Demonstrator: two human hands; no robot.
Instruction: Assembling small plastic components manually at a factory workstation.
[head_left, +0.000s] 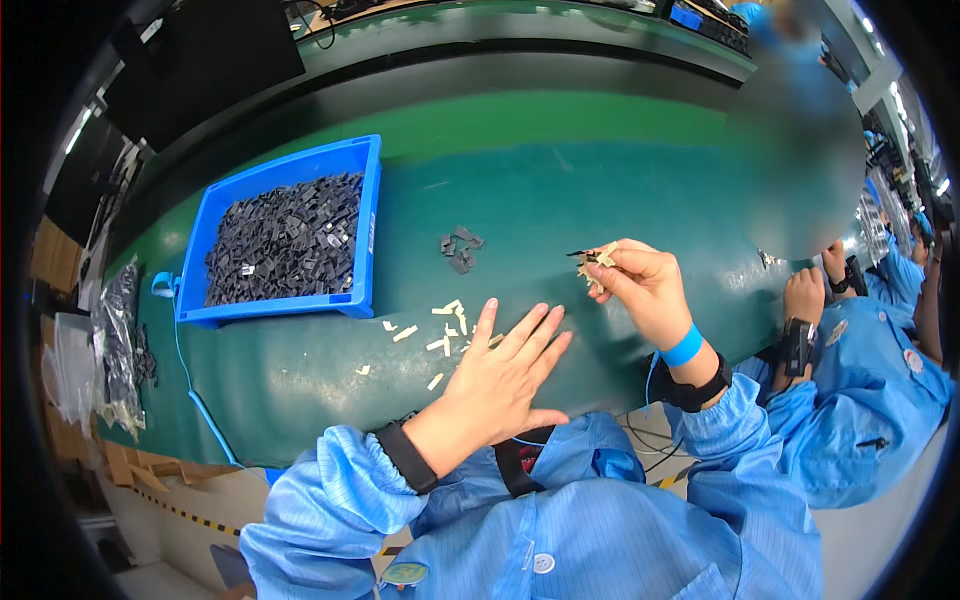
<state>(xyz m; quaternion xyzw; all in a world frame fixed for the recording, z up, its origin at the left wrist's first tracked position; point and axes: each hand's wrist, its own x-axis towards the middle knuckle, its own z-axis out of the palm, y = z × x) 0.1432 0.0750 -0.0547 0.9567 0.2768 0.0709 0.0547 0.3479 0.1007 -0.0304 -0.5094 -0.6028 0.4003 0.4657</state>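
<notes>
My left hand (505, 375) lies over the green table with its fingers spread and holds nothing I can see. Beside its fingertips are several small cream-coloured strips (405, 333), some partly covered by the hand. My right hand (645, 290) is raised a little to the right, thumb and fingers pinched on a bunch of small cream pieces (603, 258). A thin dark tip sticks out to the left of that bunch; its kind cannot be made out. Farther off, between the hands and a tray, sits a little group of black plastic pieces (461, 250).
A blue tray (369, 225) full of small black pieces stands at the left. Next to it a blue coiled cord (205, 415) runs to the table edge. Plastic bags (118, 340) lie at the far left. A co-worker's hand (803, 295) rests at the right edge.
</notes>
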